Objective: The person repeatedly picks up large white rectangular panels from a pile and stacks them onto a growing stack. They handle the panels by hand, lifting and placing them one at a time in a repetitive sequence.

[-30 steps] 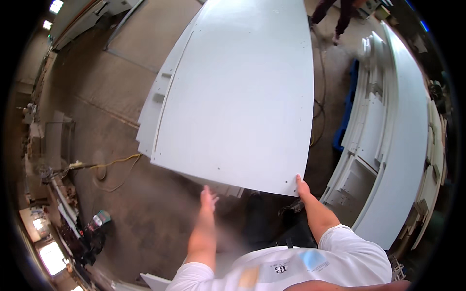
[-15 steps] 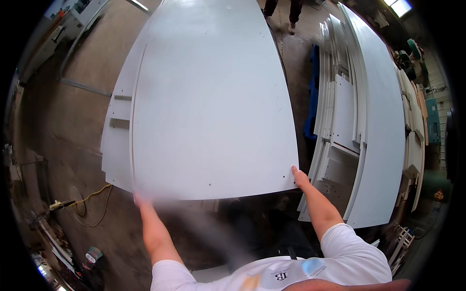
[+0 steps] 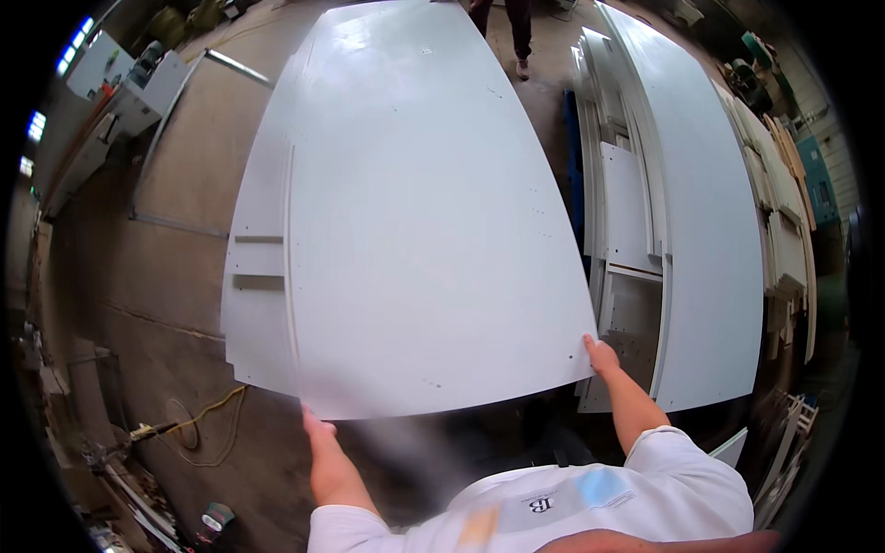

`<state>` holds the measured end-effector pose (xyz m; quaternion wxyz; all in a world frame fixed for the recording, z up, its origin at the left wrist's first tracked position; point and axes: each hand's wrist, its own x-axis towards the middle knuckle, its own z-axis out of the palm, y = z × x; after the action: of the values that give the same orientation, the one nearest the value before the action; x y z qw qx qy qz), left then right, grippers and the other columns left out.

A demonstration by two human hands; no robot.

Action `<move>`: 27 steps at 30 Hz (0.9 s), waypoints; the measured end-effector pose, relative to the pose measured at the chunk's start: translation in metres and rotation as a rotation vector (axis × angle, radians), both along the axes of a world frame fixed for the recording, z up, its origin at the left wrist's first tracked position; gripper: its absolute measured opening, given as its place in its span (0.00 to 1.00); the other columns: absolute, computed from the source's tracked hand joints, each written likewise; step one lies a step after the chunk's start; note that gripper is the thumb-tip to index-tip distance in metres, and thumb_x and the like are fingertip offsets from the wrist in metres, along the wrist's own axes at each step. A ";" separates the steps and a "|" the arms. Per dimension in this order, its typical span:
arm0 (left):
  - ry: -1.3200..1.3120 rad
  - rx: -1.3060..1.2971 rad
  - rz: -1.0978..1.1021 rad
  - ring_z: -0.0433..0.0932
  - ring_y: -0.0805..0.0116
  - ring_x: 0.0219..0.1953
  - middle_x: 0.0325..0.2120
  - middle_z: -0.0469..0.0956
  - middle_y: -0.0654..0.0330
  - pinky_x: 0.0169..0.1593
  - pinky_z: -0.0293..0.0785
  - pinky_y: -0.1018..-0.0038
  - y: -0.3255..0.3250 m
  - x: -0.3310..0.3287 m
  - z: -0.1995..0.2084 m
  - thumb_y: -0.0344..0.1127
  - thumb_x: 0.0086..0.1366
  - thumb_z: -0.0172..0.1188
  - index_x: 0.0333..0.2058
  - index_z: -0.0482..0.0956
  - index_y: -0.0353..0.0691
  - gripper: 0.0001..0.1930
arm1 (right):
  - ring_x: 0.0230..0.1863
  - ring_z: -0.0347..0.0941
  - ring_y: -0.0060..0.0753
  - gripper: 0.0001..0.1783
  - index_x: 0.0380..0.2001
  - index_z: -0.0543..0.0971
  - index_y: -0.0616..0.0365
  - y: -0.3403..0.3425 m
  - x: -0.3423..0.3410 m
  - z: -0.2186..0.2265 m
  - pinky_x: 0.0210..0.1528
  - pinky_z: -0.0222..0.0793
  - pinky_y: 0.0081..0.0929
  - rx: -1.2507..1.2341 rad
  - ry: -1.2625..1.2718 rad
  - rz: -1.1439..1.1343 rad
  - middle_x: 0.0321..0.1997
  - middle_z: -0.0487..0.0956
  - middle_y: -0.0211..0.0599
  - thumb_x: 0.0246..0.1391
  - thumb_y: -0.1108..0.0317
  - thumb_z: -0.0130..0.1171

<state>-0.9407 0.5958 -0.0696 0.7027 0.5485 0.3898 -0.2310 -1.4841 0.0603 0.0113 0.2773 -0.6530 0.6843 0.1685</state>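
Note:
A large white panel (image 3: 433, 230) lies before me, its near edge curved in this wide view. My left hand (image 3: 319, 429) grips the near left corner, thumb on top, partly blurred by a hazy streak. My right hand (image 3: 602, 356) is closed on the near right corner, thumb over the top face and fingers hidden underneath. Along the left side another white panel (image 3: 253, 318) shows below the top one, with two slots in it. A few small dark holes and marks dot the top panel.
At right stands a stack of white boards (image 3: 710, 267), close to my right hand, with a blue pallet (image 3: 573, 166) behind it. A person's legs (image 3: 518, 32) are at the far end. A yellow cable (image 3: 207, 410) and a metal frame (image 3: 175, 221) are on the left floor.
My view has shifted, so the panel and both hands appear lower and farther right. The panel's near right corner now looks closer to the right stack. Both hands keep their grip.

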 end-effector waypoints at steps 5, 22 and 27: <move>0.049 -0.009 0.010 0.68 0.53 0.58 0.58 0.69 0.57 0.61 0.65 0.57 -0.059 -0.089 0.055 0.60 0.71 0.32 0.60 0.65 0.40 0.33 | 0.51 0.72 0.58 0.43 0.41 0.77 0.64 0.004 -0.062 0.121 0.52 0.66 0.47 -0.087 0.104 -0.071 0.46 0.77 0.58 0.57 0.30 0.35; 0.170 -0.224 -0.290 0.70 0.59 0.57 0.55 0.72 0.60 0.56 0.71 0.58 -0.138 -0.333 0.095 0.61 0.67 0.42 0.56 0.69 0.50 0.28 | 0.52 0.72 0.55 0.44 0.50 0.74 0.62 -0.090 -0.345 0.184 0.53 0.67 0.44 -0.304 0.056 -0.384 0.49 0.77 0.55 0.52 0.28 0.42; -0.165 -0.215 -1.250 0.69 0.60 0.58 0.55 0.71 0.60 0.57 0.70 0.59 -0.143 -0.388 0.136 0.57 0.67 0.47 0.57 0.68 0.49 0.25 | 0.61 0.66 0.50 0.48 0.59 0.69 0.61 -0.124 -0.453 0.198 0.62 0.61 0.41 -0.267 0.090 -0.489 0.59 0.71 0.54 0.52 0.28 0.43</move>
<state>-1.3291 0.4528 0.0662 0.5140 0.6150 -0.0844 -0.5920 -1.9367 -0.0636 0.2090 0.1905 -0.4913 0.8492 0.0338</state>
